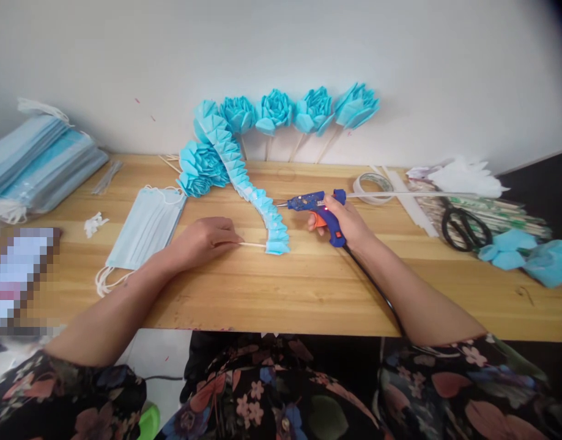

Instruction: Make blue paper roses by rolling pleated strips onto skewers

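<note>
The left hand is closed, and its fingertips pinch one end of a thin wooden stick. The stick lies flat on the table, about the middle between the left and right edges. Its other end meets the lower end of a long folded blue strip, which curves away toward the back edge. The right hand is closed around the handle of a glue gun. The nozzle points left, just beside the strip. A face mask lies left of the left hand. Scissors lie near the right edge, and a tape roll lies behind the gun.
</note>
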Tool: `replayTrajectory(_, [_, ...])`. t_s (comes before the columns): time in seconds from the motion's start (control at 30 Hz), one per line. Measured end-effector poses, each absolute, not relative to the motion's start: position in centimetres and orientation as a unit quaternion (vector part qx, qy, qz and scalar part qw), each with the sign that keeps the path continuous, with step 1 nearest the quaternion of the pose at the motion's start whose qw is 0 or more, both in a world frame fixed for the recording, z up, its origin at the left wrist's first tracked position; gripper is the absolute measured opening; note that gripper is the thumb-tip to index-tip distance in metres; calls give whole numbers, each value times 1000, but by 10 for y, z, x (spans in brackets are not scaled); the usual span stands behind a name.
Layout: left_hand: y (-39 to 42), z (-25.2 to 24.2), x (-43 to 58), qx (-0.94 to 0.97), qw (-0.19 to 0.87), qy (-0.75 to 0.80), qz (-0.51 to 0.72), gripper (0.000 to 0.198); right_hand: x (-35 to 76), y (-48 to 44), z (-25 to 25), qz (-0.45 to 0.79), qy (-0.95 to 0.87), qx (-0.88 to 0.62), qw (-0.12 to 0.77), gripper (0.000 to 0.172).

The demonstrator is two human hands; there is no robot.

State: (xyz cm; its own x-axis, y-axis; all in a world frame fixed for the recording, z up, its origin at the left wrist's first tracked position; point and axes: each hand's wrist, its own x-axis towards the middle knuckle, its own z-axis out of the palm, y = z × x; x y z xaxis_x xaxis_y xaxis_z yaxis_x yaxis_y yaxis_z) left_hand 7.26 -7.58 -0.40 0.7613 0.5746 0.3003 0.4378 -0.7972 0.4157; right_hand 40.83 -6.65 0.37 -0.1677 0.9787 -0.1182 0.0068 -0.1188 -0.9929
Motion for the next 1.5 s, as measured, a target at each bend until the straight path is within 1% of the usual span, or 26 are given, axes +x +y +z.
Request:
replayTrajectory(0.1, [-75, -3, 72, 925, 160, 278, 204, 25, 407, -67, 7, 571, -501, -481, 438, 68])
replayTrajectory(0.33, [-74, -2, 72, 920, 163, 291, 203, 26, 407, -68, 9, 574, -491, -485, 440, 64])
replayTrajectory(0.67, [-73, -5, 70, 918, 163, 294, 211, 23, 410, -66, 3, 589, -489, -468, 441, 64])
replayTrajectory(1.23, [-73, -4, 67, 905, 182, 331, 194, 29, 410, -67, 4, 584, -494, -476, 434, 65])
replayTrajectory(1.5, [-74, 1, 70, 902, 178, 329, 215, 23, 408, -67, 6, 590, -490, -468, 439, 64])
